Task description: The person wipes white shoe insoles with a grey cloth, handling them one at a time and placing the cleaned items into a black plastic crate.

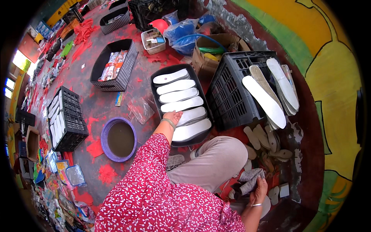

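My left hand reaches into a black basket of white insoles stacked in rows. Its fingers are closed at the left end of one white insole, near the front of the basket; the fingertips are partly hidden. At the lower right, beside my bent knee, my right hand grips a bunched grey cloth. Brownish worn insoles and several other flat pieces lie on the floor just beyond that hand.
A dark plastic crate stands right of the basket, with white insoles stacked on top. Left are a purple basin of murky water and another crate holding insoles. A checked basket with packets sits farther back. The painted wall bounds the right.
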Demonstrator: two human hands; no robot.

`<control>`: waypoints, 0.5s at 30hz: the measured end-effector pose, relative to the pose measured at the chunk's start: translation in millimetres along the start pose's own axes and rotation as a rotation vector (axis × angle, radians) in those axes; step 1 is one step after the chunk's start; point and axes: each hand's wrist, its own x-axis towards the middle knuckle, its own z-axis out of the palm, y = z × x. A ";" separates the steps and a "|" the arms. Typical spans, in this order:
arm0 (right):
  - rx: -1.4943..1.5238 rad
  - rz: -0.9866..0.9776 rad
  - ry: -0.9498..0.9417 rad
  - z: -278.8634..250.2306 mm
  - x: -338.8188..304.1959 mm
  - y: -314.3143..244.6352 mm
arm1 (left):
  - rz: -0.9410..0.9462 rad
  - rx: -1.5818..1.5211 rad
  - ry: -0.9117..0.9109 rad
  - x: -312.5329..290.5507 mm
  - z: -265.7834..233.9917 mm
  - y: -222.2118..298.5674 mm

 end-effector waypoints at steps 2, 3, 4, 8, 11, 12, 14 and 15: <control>-0.009 0.003 0.004 0.8 1.2 -0.4 | -0.003 0.005 0.034 3.7 -3.8 1.9; -0.010 0.003 0.008 -0.8 2.2 0.7 | -0.007 0.010 0.048 3.0 -2.1 2.2; -0.010 0.003 0.013 -2.0 2.5 1.6 | -0.008 0.009 0.056 2.2 -0.3 1.8; -0.016 -0.004 0.036 -2.8 -0.4 2.8 | -0.021 -0.036 0.081 13.5 -1.2 0.5; -0.026 0.006 0.024 2.3 2.8 -0.3 | 0.038 -0.124 0.086 62.7 -23.5 -4.5; -0.026 0.010 0.016 4.5 4.6 -1.2 | 0.066 -0.154 0.084 74.6 -28.5 -5.7; -0.018 0.003 0.043 2.3 -0.1 0.4 | 0.020 -0.088 0.052 49.7 -7.8 -7.5; -0.015 0.005 0.039 3.0 -1.3 0.0 | 0.011 -0.063 0.041 32.9 -0.4 -2.3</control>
